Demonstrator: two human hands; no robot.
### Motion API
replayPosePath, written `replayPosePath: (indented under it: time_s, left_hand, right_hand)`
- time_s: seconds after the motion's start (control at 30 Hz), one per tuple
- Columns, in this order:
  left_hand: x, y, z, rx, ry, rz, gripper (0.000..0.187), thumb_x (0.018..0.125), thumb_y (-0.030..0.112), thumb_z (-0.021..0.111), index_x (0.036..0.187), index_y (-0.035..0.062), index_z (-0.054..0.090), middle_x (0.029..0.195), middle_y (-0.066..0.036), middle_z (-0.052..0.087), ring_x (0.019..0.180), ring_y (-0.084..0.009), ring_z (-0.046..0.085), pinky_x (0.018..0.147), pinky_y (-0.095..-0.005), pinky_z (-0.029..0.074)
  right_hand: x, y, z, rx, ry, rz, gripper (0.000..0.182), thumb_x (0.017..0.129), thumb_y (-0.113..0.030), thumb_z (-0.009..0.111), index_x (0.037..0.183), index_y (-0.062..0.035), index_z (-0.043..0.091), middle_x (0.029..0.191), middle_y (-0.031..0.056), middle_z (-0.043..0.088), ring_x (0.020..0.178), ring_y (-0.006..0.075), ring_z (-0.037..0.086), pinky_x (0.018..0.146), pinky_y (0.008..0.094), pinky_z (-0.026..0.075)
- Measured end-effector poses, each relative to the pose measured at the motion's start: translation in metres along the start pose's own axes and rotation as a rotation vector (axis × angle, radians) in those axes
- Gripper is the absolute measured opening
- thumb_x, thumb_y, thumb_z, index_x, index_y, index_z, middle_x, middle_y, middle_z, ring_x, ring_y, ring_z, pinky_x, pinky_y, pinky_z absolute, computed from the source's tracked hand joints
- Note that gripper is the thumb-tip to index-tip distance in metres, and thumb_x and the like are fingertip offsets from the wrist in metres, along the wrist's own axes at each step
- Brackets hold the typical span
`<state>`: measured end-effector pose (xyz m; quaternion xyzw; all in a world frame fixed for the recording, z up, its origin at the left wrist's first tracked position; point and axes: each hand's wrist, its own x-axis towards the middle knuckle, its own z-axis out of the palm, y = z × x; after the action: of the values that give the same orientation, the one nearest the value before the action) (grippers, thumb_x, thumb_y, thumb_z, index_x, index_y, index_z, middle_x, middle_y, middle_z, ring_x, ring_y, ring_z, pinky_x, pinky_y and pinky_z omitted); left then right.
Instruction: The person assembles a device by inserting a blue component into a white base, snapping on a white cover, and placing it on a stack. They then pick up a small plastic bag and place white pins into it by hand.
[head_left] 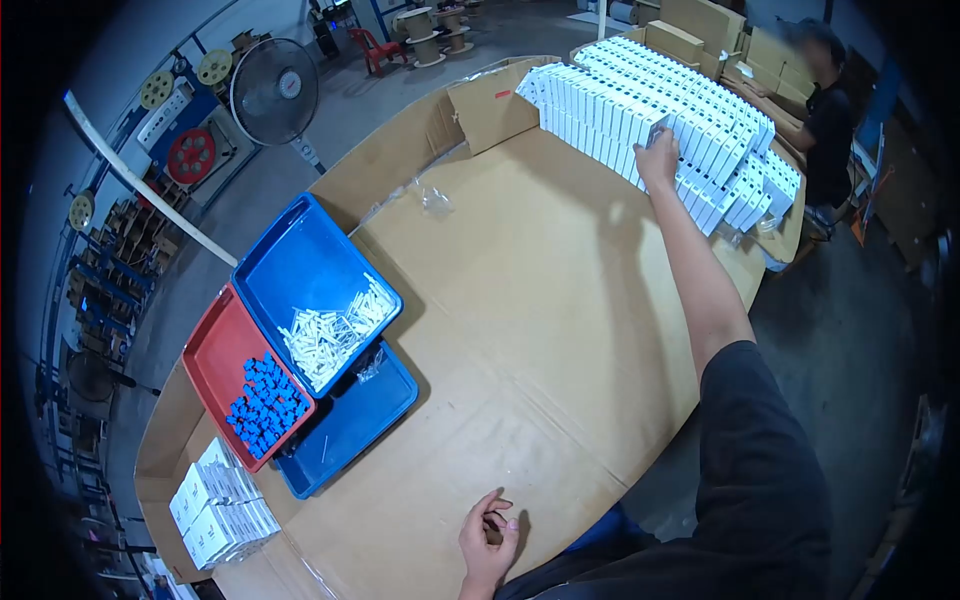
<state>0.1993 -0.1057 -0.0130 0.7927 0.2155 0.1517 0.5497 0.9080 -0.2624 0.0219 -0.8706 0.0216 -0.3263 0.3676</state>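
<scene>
My right hand (657,160) reaches out to the front face of a long stack of white boxes (600,105) at the far right of the table. Its fingers are closed on a small white box (657,134) with a greyish side, at the stack's edge; the fingers partly cover it. Near the front edge of the cardboard-covered table (500,330), my left hand (489,540) rests with loosely curled fingers apart, holding nothing.
A blue tray (285,250) holds white plastic pieces (325,345); a red tray (215,345) holds blue parts (265,405). Beneath lies another blue tray (350,430). White packets (220,505) stand at left. A co-worker (828,130) is beyond the stack. A fan (275,92) stands behind.
</scene>
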Motion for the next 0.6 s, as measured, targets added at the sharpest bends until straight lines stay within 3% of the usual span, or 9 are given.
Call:
replayPosePath:
  time_s: [0.13, 0.2, 0.23, 0.33, 0.37, 0.4, 0.47, 0.5, 0.6]
  left_hand:
    - [0.002, 0.002, 0.0, 0.003, 0.011, 0.005, 0.039, 0.09, 0.004, 0.071, 0.128, -0.0018, 0.067, 0.105, -0.01, 0.074, 0.072, -0.0074, 0.06, 0.065, -0.0211, 0.047]
    - [0.002, 0.002, 0.0, 0.025, 0.016, 0.011, 0.037, 0.088, 0.006, 0.074, 0.125, 0.0007, 0.069, 0.104, -0.009, 0.074, 0.073, -0.0101, 0.061, 0.068, -0.024, 0.049]
    - [0.002, -0.003, 0.001, 0.035, 0.018, 0.014, 0.038, 0.087, 0.007, 0.076, 0.124, 0.0028, 0.07, 0.103, -0.007, 0.075, 0.073, -0.0127, 0.063, 0.069, -0.0268, 0.051]
    - [0.002, 0.004, -0.004, 0.07, 0.02, 0.023, 0.034, 0.088, 0.015, 0.078, 0.121, 0.0074, 0.071, 0.101, -0.004, 0.074, 0.073, -0.0167, 0.064, 0.074, -0.0312, 0.053]
    - [0.004, 0.005, -0.005, 0.076, 0.023, 0.031, 0.033, 0.09, 0.017, 0.078, 0.12, 0.0079, 0.071, 0.1, -0.004, 0.074, 0.073, -0.0169, 0.064, 0.075, -0.0316, 0.053]
    - [0.003, 0.005, -0.006, 0.082, 0.03, 0.03, 0.032, 0.091, 0.019, 0.077, 0.12, 0.0085, 0.071, 0.1, -0.003, 0.073, 0.074, -0.0171, 0.064, 0.075, -0.032, 0.053]
    - [0.003, 0.003, -0.007, 0.065, 0.051, 0.043, 0.028, 0.094, 0.022, 0.075, 0.119, 0.0095, 0.071, 0.099, -0.004, 0.072, 0.074, -0.0178, 0.064, 0.078, -0.0336, 0.053]
    - [0.001, 0.001, -0.008, 0.067, 0.053, 0.051, 0.028, 0.094, 0.021, 0.074, 0.119, 0.0094, 0.071, 0.099, -0.005, 0.072, 0.074, -0.018, 0.064, 0.078, -0.034, 0.053]
    - [-0.004, 0.0, -0.01, 0.024, 0.053, 0.102, 0.022, 0.096, 0.018, 0.072, 0.116, 0.0074, 0.071, 0.097, -0.005, 0.072, 0.076, -0.0172, 0.065, 0.076, -0.0327, 0.052]
  right_hand:
    - [0.015, 0.027, 0.011, 0.113, -0.073, -0.038, 0.08, 0.075, -0.023, 0.091, 0.141, -0.0011, 0.052, 0.128, 0.0295, 0.063, 0.119, 0.0389, 0.064, 0.1, 0.047, 0.051]
    - [0.013, 0.022, -0.002, 0.243, -0.159, 0.078, 0.083, 0.076, -0.026, 0.093, 0.142, 0.0007, 0.052, 0.129, 0.0279, 0.065, 0.117, 0.0363, 0.066, 0.098, 0.0449, 0.052]
    - [0.008, 0.027, -0.006, 0.069, 0.005, -0.16, 0.083, 0.078, -0.027, 0.091, 0.146, 0.0012, 0.051, 0.133, 0.0249, 0.064, 0.119, 0.0336, 0.065, 0.101, 0.0409, 0.052]
    - [-0.043, 0.021, -0.039, 0.366, -0.096, -0.173, 0.059, 0.093, -0.018, 0.079, 0.144, 0.0003, 0.055, 0.139, 0.0205, 0.061, 0.131, 0.031, 0.059, 0.109, 0.0397, 0.048]
    - [-0.071, 0.019, -0.047, 0.481, -0.194, -0.11, 0.048, 0.099, -0.016, 0.072, 0.142, 0.001, 0.057, 0.137, 0.0173, 0.063, 0.127, 0.0268, 0.062, 0.106, 0.0362, 0.05]
    - [-0.105, 0.014, -0.068, 0.534, -0.304, -0.202, 0.036, 0.103, -0.014, 0.067, 0.135, 0.0033, 0.062, 0.13, 0.0144, 0.067, 0.12, 0.0228, 0.065, 0.101, 0.0335, 0.053]
    - [-0.177, -0.009, -0.119, 0.63, -0.601, 0.049, 0.025, 0.105, -0.015, 0.066, 0.12, 0.0052, 0.069, 0.107, 0.0094, 0.072, 0.093, 0.0137, 0.069, 0.081, 0.0273, 0.057]
    - [-0.205, 0.005, -0.126, 0.716, -0.679, 0.152, 0.021, 0.106, -0.015, 0.065, 0.114, 0.0031, 0.07, 0.096, 0.0074, 0.072, 0.078, 0.01, 0.065, 0.07, 0.0241, 0.054]
    - [-0.302, -0.02, -0.187, 0.674, -0.65, 0.299, 0.017, 0.107, -0.014, 0.061, 0.107, 0.0017, 0.068, 0.089, 0.0066, 0.068, 0.069, 0.009, 0.058, 0.061, 0.0241, 0.05]
